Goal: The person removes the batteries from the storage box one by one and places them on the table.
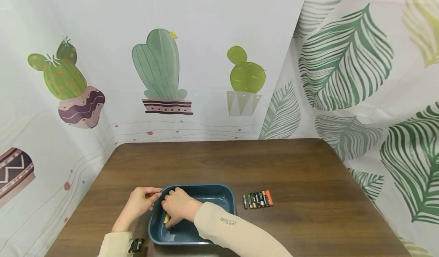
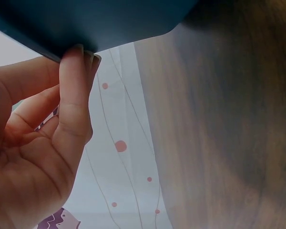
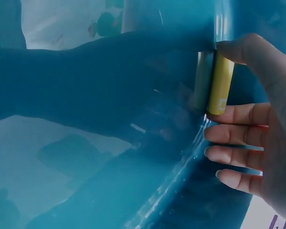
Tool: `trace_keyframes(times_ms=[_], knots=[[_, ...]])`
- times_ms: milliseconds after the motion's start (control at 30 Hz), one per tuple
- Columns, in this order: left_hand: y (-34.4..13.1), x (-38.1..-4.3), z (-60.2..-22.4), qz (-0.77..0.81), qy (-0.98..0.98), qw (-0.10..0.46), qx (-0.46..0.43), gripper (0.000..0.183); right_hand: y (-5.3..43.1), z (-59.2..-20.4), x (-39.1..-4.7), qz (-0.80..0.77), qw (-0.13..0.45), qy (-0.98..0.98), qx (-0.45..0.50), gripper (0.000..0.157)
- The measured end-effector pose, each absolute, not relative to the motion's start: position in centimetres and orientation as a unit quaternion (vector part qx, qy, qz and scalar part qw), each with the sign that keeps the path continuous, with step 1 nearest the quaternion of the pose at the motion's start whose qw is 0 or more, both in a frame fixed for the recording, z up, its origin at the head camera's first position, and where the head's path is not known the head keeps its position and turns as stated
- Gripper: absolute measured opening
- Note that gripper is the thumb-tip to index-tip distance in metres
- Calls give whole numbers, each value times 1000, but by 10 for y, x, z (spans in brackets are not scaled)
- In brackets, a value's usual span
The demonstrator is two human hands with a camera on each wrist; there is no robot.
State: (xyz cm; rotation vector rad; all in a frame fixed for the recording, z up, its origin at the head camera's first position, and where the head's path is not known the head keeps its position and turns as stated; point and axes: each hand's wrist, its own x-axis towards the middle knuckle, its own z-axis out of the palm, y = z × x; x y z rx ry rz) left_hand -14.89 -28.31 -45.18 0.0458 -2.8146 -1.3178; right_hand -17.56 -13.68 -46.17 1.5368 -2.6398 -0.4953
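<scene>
A dark blue rectangular tray (image 1: 205, 190) sits near the front of the table. At its left rim, my left hand (image 1: 138, 203) pinches the edge between thumb and fingers; the left wrist view shows that hand (image 2: 47, 129) below the tray wall. My right hand (image 1: 179, 206) reaches inside, at the tray's left end. Its thumb and index finger grip a yellow battery (image 3: 220, 86) by the two ends, against the tray's inner wall, while the other fingers extend beside it. A dull reflection of the battery shows in the glossy surface.
To the right of the tray, several batteries (image 1: 257, 199) lie side by side in a row, an orange one (image 1: 269, 198) at the right end. Brown wooden table (image 1: 302, 173) surrounds them. A printed cloth (image 1: 205, 58) hangs behind.
</scene>
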Motion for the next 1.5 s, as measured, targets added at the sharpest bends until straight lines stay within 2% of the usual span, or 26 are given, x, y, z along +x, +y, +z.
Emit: trace_keyframes(times_ms=[267,600,1100,1500], knots=[[-286,-147,-456,-430,-903,14,17,17,-133,-461,-178,-156,5,-850,503,65],[-288,-143,-457,-427,-904,8,15,19,-118,-453,-178,-144,-9,-841,522,59],[-285,-145,-457,-418,-908,19,19,16,-83,-427,-175,-146,15,-835,531,62],[-283,-148,-455,-424,-905,22,17,15,-43,-409,-180,-113,61,-846,518,50]])
